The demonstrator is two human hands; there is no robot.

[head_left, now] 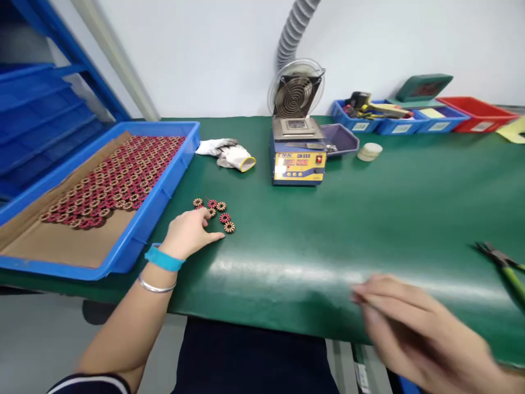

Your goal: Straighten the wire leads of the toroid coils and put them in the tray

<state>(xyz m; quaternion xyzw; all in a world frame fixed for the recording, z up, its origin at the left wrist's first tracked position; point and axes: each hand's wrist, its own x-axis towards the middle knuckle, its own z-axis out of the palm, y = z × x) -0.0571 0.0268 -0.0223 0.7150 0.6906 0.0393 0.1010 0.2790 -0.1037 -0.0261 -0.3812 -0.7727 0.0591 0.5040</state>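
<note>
Several small wire-wound ring coils (pixel 224 218), some red and some copper-tan, lie loose on the green table mat. My left hand (pixel 189 232) rests among them, thumb stretched out and apart from the fingers. Its fingertips reach the nearest coils and partly cover some; no coil shows as gripped. To the right, my right hand (pixel 406 317) is raised over the front edge of the table, blurred by motion. Thumb and fingers there are pinched together, and whatever may be between them cannot be made out.
At left stands a blue tray (pixel 164 191) with rows of coils on cardboard. A solder pot (pixel 298 167) with a fan sits at the back, beside white gloves (pixel 229 155) and a purple tray (pixel 342 139). Blue bins (pixel 361 126) line the wall. Pliers (pixel 502 262) lie far right.
</note>
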